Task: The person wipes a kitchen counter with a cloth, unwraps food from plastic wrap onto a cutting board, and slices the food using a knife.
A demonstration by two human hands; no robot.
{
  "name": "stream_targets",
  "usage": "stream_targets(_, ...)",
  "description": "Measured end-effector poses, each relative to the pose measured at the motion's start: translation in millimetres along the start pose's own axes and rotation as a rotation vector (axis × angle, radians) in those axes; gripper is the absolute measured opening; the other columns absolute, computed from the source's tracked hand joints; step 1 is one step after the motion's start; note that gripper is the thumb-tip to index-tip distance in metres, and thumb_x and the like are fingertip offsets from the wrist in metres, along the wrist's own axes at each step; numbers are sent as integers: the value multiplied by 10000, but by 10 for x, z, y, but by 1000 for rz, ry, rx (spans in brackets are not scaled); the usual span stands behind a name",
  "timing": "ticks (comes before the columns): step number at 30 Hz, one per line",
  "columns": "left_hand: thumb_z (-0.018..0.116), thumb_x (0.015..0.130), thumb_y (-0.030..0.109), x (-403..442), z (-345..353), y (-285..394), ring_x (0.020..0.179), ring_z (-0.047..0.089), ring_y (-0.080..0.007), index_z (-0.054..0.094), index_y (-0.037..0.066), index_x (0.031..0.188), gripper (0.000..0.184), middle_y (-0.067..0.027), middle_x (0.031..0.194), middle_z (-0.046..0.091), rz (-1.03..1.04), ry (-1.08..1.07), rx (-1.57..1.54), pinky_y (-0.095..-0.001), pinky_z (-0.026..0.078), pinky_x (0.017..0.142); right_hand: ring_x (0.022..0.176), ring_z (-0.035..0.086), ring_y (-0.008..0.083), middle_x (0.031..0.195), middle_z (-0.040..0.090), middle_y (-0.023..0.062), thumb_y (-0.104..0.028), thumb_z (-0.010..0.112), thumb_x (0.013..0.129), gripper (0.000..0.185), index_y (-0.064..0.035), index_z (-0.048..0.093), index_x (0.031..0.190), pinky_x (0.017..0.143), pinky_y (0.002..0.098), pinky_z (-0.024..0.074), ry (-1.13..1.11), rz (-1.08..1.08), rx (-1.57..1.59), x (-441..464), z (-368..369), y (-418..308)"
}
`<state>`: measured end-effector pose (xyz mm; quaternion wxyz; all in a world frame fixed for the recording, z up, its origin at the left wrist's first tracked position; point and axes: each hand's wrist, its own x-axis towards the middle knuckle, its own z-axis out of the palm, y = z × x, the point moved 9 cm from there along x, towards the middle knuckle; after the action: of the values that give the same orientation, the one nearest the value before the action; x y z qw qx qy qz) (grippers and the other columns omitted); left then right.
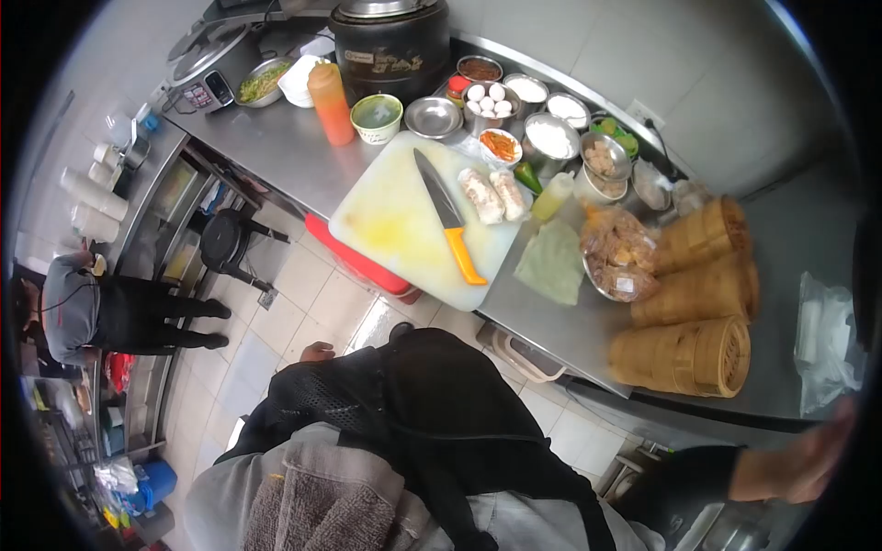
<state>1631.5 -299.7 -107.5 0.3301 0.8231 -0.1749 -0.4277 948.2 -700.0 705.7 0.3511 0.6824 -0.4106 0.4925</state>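
Two wrapped white rolls (494, 196) lie side by side at the right end of the cutting board (395, 216), pale and mottled, with pinkish-brown patches showing through. Board is white, yellow-stained on its left half, on the steel bench (299, 170). Knife (443, 204) lies flat across the board, dark broad blade, yellow-orange handle towards the near edge, apart from the rolls. Left hand (317, 352) is low beside the dark apron, off the bench; nothing visible in it, fingers partly hidden, can't tell how far open. Right hand (810, 462) is at far right, fingers blurred; spread and any hold can't be told. Nearest it is a crumpled clear plastic bag (824, 344) with whitish contents. Green cloth (551, 261) lies right of the board, near the bamboo steamers (684, 356).
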Motion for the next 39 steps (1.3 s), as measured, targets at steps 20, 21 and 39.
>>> stream_targets(20,685,868,116,-159,-502,620,731,688,-191,725,-10,977,171,-117,819,733,-14,281,0,-319,536,722,823,694,302,898,710,134,-142,750,861,211,-23,675,1019,732,385,544,-1353,303,961,-3756,2656,-3382)
stream_targets(21,680,878,115,23,-584,642,743,676,-179,718,-13,980,168,-109,824,727,16,274,1,-314,529,727,832,693,314,905,707,135,-137,743,859,208,-23,669,1016,747,406,541,-1360,317,946,-3746,2701,-3475)
stream_targets(39,685,948,99,947,-611,5148,828,617,-100,680,14,1024,114,-40,928,674,930,-29,-222,-246,510,772,903,625,368,903,643,170,-63,609,924,174,-37,586,1094,834,435,492,-727,104,671,-3133,4498,-3892)
